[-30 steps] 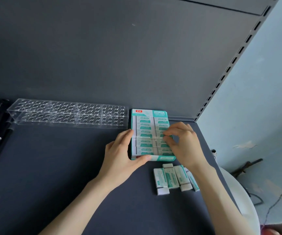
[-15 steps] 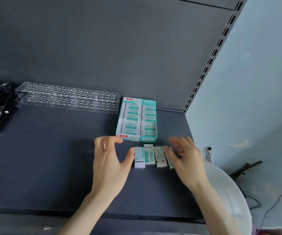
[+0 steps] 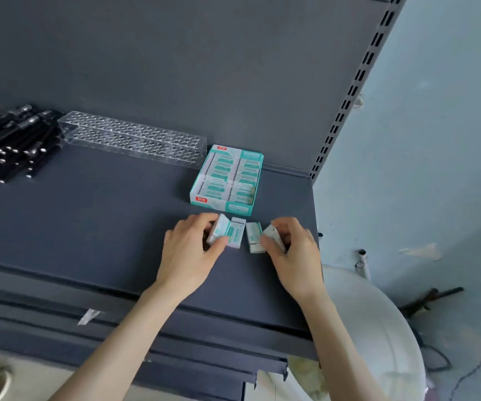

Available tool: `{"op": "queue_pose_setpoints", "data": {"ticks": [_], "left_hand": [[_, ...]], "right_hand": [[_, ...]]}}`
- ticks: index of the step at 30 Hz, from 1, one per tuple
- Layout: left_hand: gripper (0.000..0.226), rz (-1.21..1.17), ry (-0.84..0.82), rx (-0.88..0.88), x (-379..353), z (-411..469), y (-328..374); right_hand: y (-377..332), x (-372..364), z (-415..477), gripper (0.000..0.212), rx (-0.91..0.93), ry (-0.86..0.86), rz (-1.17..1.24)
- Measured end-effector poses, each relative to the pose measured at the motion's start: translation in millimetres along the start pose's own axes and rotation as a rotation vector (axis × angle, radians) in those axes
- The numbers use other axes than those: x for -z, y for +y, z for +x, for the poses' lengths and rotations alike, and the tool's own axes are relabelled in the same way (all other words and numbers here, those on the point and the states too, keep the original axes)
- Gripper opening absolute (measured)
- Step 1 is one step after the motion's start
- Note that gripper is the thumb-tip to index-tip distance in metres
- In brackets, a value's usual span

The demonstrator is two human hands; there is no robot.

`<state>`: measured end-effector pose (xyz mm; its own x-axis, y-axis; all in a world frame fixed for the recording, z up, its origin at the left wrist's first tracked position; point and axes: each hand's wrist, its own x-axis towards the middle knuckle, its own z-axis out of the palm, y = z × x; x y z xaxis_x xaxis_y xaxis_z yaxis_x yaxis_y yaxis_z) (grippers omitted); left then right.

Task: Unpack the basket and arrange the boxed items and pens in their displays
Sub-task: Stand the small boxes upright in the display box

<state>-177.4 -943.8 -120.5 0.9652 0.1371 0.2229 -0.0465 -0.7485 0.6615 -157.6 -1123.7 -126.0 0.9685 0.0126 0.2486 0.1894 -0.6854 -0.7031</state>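
Teal-printed display carton [image 3: 227,180] sits on the grey shelf [image 3: 88,227]. Just before it, my left hand [image 3: 188,250] pinches a tilted small box [image 3: 219,233]; my right hand [image 3: 294,256] pinches a second small box [image 3: 274,238]. Both palms face down.

I face a dark grey shelf [image 3: 88,227] with a matching back panel [image 3: 175,68], and a slotted upright [image 3: 349,91] runs up its right edge. A scrap of clear tape [image 3: 88,316] sticks to the shelf's front lip. To my right is a pale blue wall [image 3: 436,140], with a dark tool [image 3: 430,299] and a thin cable [image 3: 479,369] on the floor near it.
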Motion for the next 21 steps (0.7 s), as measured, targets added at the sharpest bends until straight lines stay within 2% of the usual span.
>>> {"op": "queue_pose_setpoints", "data": {"ticks": [4,8,13,18,21], "left_hand": [[0.033,-0.164,0.034,0.058,4.4,-2.8,0.0],[0.017,-0.353,0.097,0.056,8.0,-6.3,-2.0],[0.013,-0.752,-0.029,0.096,12.5,-4.4,10.2],[0.006,-0.865,-0.210,0.192,23.6,21.0,7.5],[0.024,-0.879,-0.276,0.180,29.0,38.7,-2.5]], "right_hand": [[1.5,2.0,-1.5,0.019,-0.073,0.035,0.229],[-3.6,8.2,-3.6,0.011,-0.115,0.065,0.477],[-21.4,10.0,-1.8,0.015,-0.102,-0.060,0.709],[-38.3,7.2,15.4,0.037,-0.106,-0.251,0.880],[-46.6,1.3,28.7,0.034,-0.101,-0.288,0.899]]}}
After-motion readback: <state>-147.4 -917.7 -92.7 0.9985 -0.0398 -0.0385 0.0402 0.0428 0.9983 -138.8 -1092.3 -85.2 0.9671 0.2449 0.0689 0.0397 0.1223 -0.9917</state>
